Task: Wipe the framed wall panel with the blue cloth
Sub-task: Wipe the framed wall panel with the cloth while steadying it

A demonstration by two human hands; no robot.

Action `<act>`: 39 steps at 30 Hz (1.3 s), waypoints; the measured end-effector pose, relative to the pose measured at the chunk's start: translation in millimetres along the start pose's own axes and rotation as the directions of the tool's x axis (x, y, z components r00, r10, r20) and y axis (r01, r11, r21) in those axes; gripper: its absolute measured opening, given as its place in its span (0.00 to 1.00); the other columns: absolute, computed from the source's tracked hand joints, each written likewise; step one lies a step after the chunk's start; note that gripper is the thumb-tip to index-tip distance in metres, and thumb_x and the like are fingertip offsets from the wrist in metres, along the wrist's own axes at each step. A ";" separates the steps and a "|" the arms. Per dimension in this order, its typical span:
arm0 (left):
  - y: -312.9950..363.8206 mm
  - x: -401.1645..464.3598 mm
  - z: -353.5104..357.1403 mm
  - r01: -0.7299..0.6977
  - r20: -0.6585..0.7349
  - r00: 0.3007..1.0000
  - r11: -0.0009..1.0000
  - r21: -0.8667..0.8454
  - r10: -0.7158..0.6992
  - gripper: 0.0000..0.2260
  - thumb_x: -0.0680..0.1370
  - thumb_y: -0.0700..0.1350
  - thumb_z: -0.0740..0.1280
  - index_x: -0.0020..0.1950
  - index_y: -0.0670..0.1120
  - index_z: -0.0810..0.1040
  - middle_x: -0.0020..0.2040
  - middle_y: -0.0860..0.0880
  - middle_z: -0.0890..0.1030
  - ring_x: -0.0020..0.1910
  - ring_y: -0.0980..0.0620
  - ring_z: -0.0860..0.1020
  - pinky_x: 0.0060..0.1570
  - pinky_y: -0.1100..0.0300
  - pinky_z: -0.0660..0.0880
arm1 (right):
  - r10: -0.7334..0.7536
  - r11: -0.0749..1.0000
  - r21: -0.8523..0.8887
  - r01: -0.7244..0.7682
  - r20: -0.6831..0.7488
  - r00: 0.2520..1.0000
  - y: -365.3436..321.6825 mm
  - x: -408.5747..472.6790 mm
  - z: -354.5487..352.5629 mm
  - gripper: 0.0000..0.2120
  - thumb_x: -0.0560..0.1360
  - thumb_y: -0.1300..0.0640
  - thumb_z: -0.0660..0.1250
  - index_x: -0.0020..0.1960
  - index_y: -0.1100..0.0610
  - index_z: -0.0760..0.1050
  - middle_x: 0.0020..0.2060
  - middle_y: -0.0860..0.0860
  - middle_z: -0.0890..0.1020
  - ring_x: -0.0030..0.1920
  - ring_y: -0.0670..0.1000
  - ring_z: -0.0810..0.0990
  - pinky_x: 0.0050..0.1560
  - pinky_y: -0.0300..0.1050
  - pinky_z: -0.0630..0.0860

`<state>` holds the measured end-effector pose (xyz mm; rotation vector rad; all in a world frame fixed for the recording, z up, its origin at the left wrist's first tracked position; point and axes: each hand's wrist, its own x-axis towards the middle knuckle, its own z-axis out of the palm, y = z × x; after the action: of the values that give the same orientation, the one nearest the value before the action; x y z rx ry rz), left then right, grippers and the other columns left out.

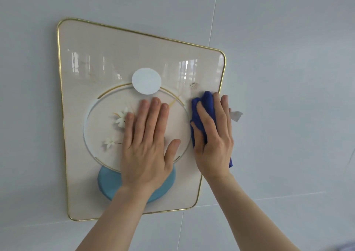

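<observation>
Framed wall panel [107, 58] hangs on the pale tiled wall [278, 78] before us, and both our hands are on it. Our left hand [148, 147] lies flat and open on the printed ring at its centre, fingers spread and pointing up, palm against the glossy face. Our right hand [213, 141] presses the blue cloth [206, 102] against the panel's right edge, fingers curled over the bunched fabric, which pokes out above the fingertips and below the wrist. Just above the cloth sits a small dark smudge [194, 85]. A white scrap [236, 115] shows on the wall just beside that hand.

The panel is cream, rimmed in thin gold, taller than wide, its long axis running up the wall and leaning slightly left in our view. A white disc [146, 80] sits above the ring, a blue disc [109, 181] below. Its surface reflects windows. Grey grout lines cross the tiles around it.
</observation>
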<state>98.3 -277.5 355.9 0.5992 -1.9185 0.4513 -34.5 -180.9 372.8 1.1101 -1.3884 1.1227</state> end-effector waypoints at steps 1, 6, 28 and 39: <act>0.2 0.0 2.3 0.000 -0.015 1.000 1.000 0.003 0.000 0.32 0.84 0.59 0.49 0.84 0.45 0.49 0.85 0.45 0.50 0.84 0.44 0.49 0.83 0.43 0.45 | 0.000 1.000 0.001 0.000 0.004 1.000 0.8 -6.2 1.1 0.17 0.84 0.60 0.65 0.72 0.61 0.77 0.77 0.63 0.69 0.81 0.66 0.62 0.75 0.67 0.69; 0.8 1.8 6.8 0.005 -0.077 0.997 1.000 -0.012 -0.006 0.31 0.84 0.59 0.47 0.84 0.45 0.52 0.85 0.46 0.53 0.84 0.45 0.50 0.83 0.43 0.47 | 0.003 0.999 -0.048 -0.001 0.040 0.999 5.2 -36.9 0.8 0.16 0.83 0.60 0.67 0.71 0.60 0.78 0.76 0.64 0.71 0.81 0.65 0.63 0.72 0.64 0.74; -2.3 0.9 -14.1 -0.016 0.084 0.996 0.996 -0.088 0.024 0.32 0.84 0.57 0.50 0.84 0.46 0.46 0.86 0.46 0.48 0.85 0.45 0.45 0.82 0.42 0.47 | 0.494 0.856 -0.241 -0.458 0.644 0.584 -32.8 -116.1 -76.1 0.24 0.71 0.62 0.71 0.61 0.40 0.80 0.56 0.42 0.85 0.45 0.55 0.84 0.45 0.41 0.80; -5.4 0.6 -17.4 -0.034 0.097 0.994 0.992 -0.119 0.045 0.30 0.85 0.57 0.48 0.84 0.45 0.48 0.86 0.46 0.48 0.85 0.45 0.46 0.82 0.41 0.51 | 0.592 0.676 0.373 -0.635 0.238 0.770 -56.3 51.2 -103.6 0.13 0.75 0.61 0.75 0.56 0.46 0.86 0.46 0.42 0.89 0.48 0.40 0.86 0.48 0.33 0.80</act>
<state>113.9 -272.3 363.6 0.5161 -2.0389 0.3366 31.6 -90.5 436.0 1.0222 -1.7040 1.9766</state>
